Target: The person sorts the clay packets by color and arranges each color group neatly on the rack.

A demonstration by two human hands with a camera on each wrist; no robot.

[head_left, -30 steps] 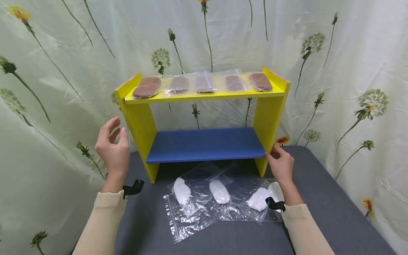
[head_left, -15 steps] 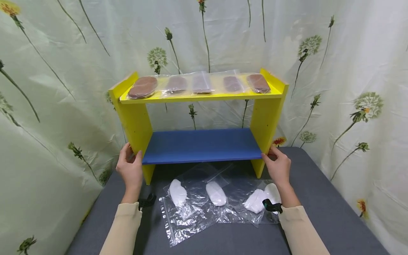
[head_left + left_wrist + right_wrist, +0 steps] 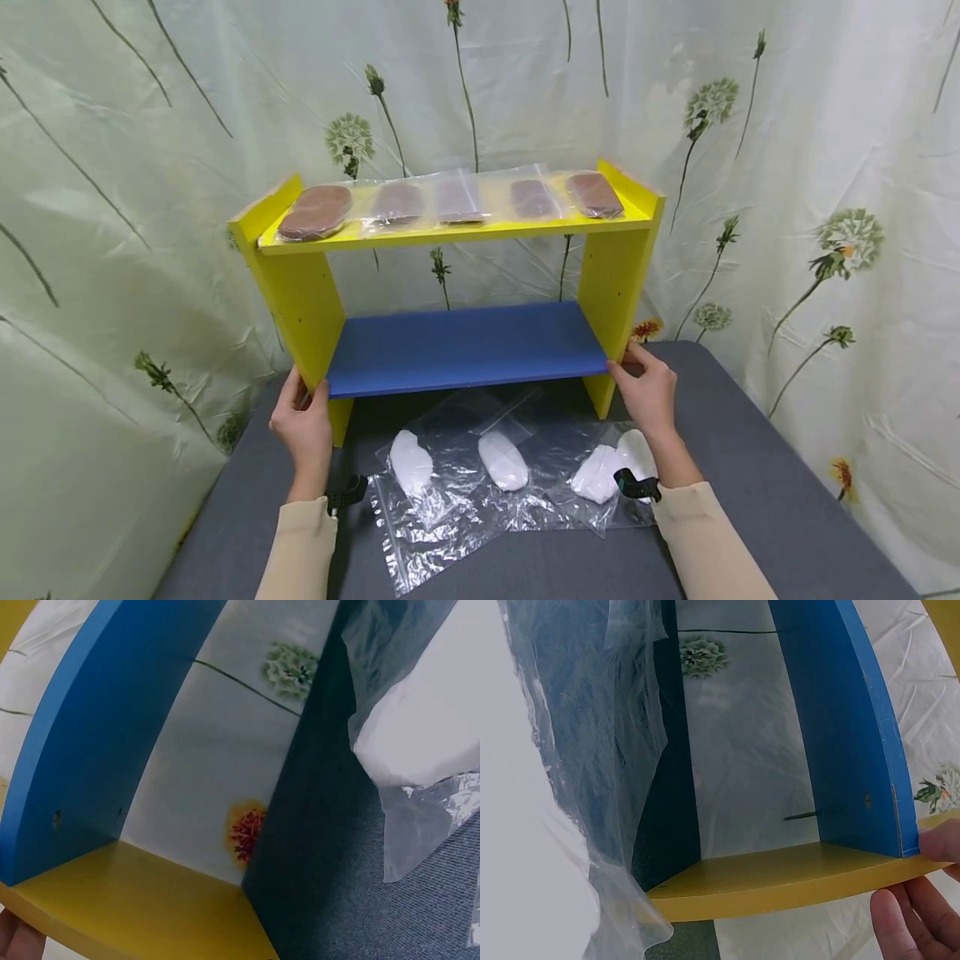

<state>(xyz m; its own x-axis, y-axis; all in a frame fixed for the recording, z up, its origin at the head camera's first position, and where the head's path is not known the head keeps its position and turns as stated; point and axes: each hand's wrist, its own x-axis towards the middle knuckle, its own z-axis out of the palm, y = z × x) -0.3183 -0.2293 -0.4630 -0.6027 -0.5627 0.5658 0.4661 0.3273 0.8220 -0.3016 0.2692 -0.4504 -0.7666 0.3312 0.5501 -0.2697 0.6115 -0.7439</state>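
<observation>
Clock positions are taken from the centre of my head-camera feed. Nearest me, at 6 o'clock, I note the grey table [image 3: 570, 562]. On it lie clear plastic bags [image 3: 450, 537] with four white pieces [image 3: 502, 461] in them: one at 7 o'clock, one at 6, two side by side at 5.

At 8 o'clock I find the left hand [image 3: 304, 427], at 4 o'clock the right hand [image 3: 649, 398]. Each pinches a side panel of the yellow shelf unit [image 3: 300, 312], thumb at the front edge, fingers on the outer face; the left fingers are partly hidden. On the right-wrist feed, the right thumb presses where panel and blue board meet.

The unit stands upright around the dial's centre, its blue board [image 3: 465, 350] fitted level between the panels. Across its top, from 10 to 2 o'clock, I count five flat brown pieces [image 3: 318, 212] in clear plastic. Farthest, at 12, hangs a dandelion-print curtain [image 3: 525, 92].
</observation>
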